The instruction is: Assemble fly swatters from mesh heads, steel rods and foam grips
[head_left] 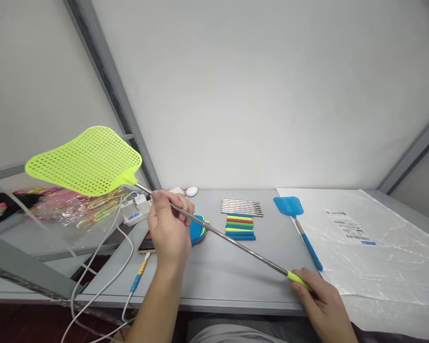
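A yellow-green telescopic fly swatter (89, 162) is held aslant above the table, its metal rod drawn out long. My left hand (169, 221) is closed round the rod just below the perforated head. At the other end, my right hand (321, 300) grips the yellow-green handle. Behind my left hand lies a stack of swatter heads (197, 229), blue on top and partly hidden. Several metal rods (241, 207) lie side by side farther back, and coloured handle tubes (240, 227) in blue, green, red and yellow are lined up in front of them.
A blue fly swatter (289, 206) rests at the right, partly on a large white plastic bag (389, 252) with labels. At the left are a phone (146, 244), a power strip (136, 209), white cables (128, 247) and plastic-wrapped items (75, 205) beyond a metal frame.
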`<state>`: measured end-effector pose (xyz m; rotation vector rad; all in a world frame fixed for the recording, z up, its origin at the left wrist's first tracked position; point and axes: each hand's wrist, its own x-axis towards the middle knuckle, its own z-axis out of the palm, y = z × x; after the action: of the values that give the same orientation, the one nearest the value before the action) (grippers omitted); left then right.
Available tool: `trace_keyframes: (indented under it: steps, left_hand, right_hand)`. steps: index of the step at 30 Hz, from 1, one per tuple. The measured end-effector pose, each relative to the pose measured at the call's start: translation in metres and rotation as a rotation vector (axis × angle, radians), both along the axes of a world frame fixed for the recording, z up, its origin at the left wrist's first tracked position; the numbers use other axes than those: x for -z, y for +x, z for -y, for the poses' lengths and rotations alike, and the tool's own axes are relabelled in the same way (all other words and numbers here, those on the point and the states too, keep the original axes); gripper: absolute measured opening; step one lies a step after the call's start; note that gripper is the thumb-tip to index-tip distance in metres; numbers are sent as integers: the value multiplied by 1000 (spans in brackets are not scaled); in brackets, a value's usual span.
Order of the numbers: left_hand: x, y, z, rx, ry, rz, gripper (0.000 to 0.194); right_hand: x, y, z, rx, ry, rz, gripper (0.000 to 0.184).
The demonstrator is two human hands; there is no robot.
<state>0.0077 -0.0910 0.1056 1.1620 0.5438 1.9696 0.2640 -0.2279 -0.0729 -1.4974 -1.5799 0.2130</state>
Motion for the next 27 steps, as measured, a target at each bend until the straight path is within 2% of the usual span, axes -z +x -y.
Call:
trace_keyframes:
  steps: [4,7,12,18,20,23,27]
  left_hand:
    - [11,20,1,-17,2,112,45]
    - [20,31,5,20,13,56,44]
    - [39,54,21,204,-7,-38,42]
    - [66,84,41,356,-118,-230,44]
    - [68,84,41,410,-130,-305,45]
    - [59,71,32,420,-96,-347,43]
    - [40,42,15,311,-73,-47,46]
  right_hand:
    - [-3,2,0,15,-44,-50,25]
    - [-6,2,-1,24,-55,-97,27]
    - [-10,-2,0,56,-71,-139,32]
    - [-13,-6,1,94,-71,-170,32]
    - [-11,-6,1,92,-59,-161,32]
    - [-8,-6,0,51,-51,-129,32]
    - [-6,-11,-1,1,-72,-60,30]
